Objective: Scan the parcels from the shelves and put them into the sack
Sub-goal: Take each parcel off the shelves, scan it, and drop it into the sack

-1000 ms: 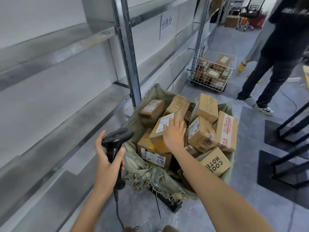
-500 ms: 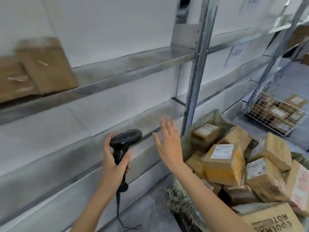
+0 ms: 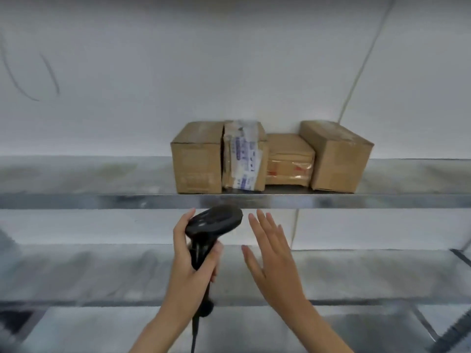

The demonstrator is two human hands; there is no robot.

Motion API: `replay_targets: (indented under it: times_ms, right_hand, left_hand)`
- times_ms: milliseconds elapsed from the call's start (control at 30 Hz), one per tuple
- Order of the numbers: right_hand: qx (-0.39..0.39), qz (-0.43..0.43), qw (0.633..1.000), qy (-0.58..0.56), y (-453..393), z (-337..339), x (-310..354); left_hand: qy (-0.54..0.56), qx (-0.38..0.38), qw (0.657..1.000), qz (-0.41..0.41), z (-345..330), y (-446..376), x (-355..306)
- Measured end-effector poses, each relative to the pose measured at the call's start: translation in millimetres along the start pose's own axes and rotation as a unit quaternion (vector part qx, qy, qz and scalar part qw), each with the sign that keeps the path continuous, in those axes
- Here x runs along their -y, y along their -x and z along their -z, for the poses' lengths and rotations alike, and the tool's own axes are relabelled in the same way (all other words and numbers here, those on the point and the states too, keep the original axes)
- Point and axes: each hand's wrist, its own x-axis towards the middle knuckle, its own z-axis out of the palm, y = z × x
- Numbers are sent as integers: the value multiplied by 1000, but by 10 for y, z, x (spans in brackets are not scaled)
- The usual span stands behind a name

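Note:
Several brown cardboard parcels stand in a row on the upper metal shelf [image 3: 102, 200]: a plain box [image 3: 197, 161] at the left, a box with a white printed label [image 3: 244, 159], a lower taped box [image 3: 289, 161] and a tilted plain box [image 3: 336, 156] at the right. Below the shelf edge, my left hand [image 3: 188, 271] grips the handle of a black barcode scanner [image 3: 212, 222], whose head points up toward the parcels. My right hand [image 3: 272, 253] is beside the scanner, fingers spread, holding nothing. The sack is out of view.
A second metal shelf [image 3: 356, 273] runs below my hands, with another level under it. The scanner's cable [image 3: 195, 335] hangs down between my forearms. A white wall stands behind the shelves, with a thin cable running up it at the right.
The view has swung left and up from the sack to the shelf parcels. My right hand left the boxes in the sack and now hovers open beside the scanner.

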Motion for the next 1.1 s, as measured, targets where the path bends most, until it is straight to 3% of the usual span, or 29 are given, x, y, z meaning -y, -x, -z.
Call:
replay_targets:
  times_ms: [167,300,433,600,800,900,1000,1100]
  right_hand:
    - [-110,111,987,-36,-759,-271,689]
    - [-185,100,978,-10,-1557,-158,1128]
    - [-63,-1,992,106,-2340,-1,1311]
    - [156,-125,962,187,-2700,-64,1294]
    - [182,-112,956,200,-2459,-81,1365]
    - [135,-99,963,212,-2208,-36,1443]
    - [0,-97,982,162,-1892,-78,1508]
    - [-131,-144,978,81,-1673,-120,1574]
  left_hand:
    - [36,-74,994,-75,718,-477,-267]
    - [24,-70,989,-131,1093,-1014,-485]
    - [32,-74,987,-141,1206,-1510,-697]
    - [66,-86,988,-108,1211,-1802,-725]
    - [108,-104,988,-35,1277,-1695,-460]
    - [139,-121,983,-10,1304,-1626,-373]
    - [178,-131,975,10,1289,-1597,-348]
    - [217,-124,967,37,1246,-1588,-362]
